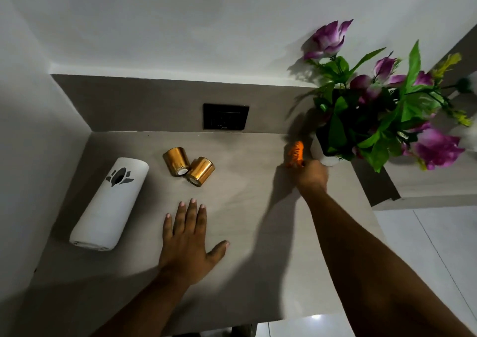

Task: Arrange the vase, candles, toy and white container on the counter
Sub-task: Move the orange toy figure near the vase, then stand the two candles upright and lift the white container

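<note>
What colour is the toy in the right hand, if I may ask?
Orange with black stripes, seen on the toy in the head view.

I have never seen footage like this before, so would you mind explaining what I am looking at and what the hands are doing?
There is no machine here: one camera worn on a person's head looks down at their own bare hands. The left hand rests flat and empty on the counter. The right hand grips an orange striped toy beside a white vase of purple flowers. Two gold candles lie tipped over, touching each other, and a white container lies on its side at the left.
</note>
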Motion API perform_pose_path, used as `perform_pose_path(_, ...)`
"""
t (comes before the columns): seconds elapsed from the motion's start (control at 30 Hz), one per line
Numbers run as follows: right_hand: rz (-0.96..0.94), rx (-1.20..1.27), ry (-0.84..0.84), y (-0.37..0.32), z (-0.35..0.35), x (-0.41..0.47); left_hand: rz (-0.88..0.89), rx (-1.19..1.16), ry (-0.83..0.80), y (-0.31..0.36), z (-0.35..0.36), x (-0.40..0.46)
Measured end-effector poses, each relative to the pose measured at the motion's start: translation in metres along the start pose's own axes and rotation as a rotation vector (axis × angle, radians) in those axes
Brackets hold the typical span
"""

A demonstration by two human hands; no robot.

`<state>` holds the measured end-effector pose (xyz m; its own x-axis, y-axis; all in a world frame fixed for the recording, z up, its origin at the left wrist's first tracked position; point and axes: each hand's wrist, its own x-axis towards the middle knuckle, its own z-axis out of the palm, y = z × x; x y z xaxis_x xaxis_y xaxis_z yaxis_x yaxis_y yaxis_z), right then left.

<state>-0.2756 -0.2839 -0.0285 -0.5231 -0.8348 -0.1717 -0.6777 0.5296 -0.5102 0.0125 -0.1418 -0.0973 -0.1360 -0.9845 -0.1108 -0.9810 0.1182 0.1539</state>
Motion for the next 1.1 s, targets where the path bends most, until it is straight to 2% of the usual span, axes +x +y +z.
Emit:
perform_pose_path(0.17,0.001,0.083,-0.013,-0.001,-0.006,0.001,-0.003,0.007,-0.024,0.000,-0.003,0.000)
perform_pose_path(0.23,0.013,0.212,0.121,-0.008,-0.008,-0.016,-0.006,-0.035,-0.017,0.001,-0.009,-0.001)
perform_pose_path(0.3,-0.070,0.326,0.317,-0.019,-0.004,-0.045,-0.063,-0.239,0.066,0.002,-0.020,0.000)
perform_pose_path(0.33,-0.118,0.373,0.357,-0.027,0.002,-0.059,-0.116,-0.372,0.125,0.002,-0.028,0.002)
perform_pose_path(0.37,-0.140,0.427,0.317,-0.037,0.010,-0.071,-0.172,-0.486,0.178,0.001,-0.035,0.007)
perform_pose_path(0.4,-0.128,0.473,0.191,-0.050,0.021,-0.081,-0.226,-0.573,0.219,0.000,-0.043,0.014)
perform_pose_path(0.5,0.003,0.485,-0.275,-0.093,0.063,-0.100,-0.361,-0.745,0.279,-0.006,-0.074,0.050)
perform_pose_path(0.6,0.146,0.481,-0.439,-0.125,0.094,-0.106,-0.574,-0.748,0.344,-0.015,-0.099,0.093)
perform_pose_path(0.67,0.154,0.445,-0.448,-0.134,0.103,-0.104,-0.720,-0.719,0.304,-0.020,-0.108,0.119)
perform_pose_path(0.8,0.025,0.298,-0.370,-0.145,0.111,-0.096,-0.809,-0.701,0.102,-0.036,-0.112,0.156)
perform_pose_path(0.97,0.029,0.240,-0.385,-0.150,0.103,-0.087,-0.733,-0.618,-0.117,-0.040,-0.116,0.170)
perform_pose_path(1.1,-0.005,0.184,-0.317,-0.133,0.091,-0.062,-0.681,-0.647,-0.123,-0.032,-0.118,0.174)
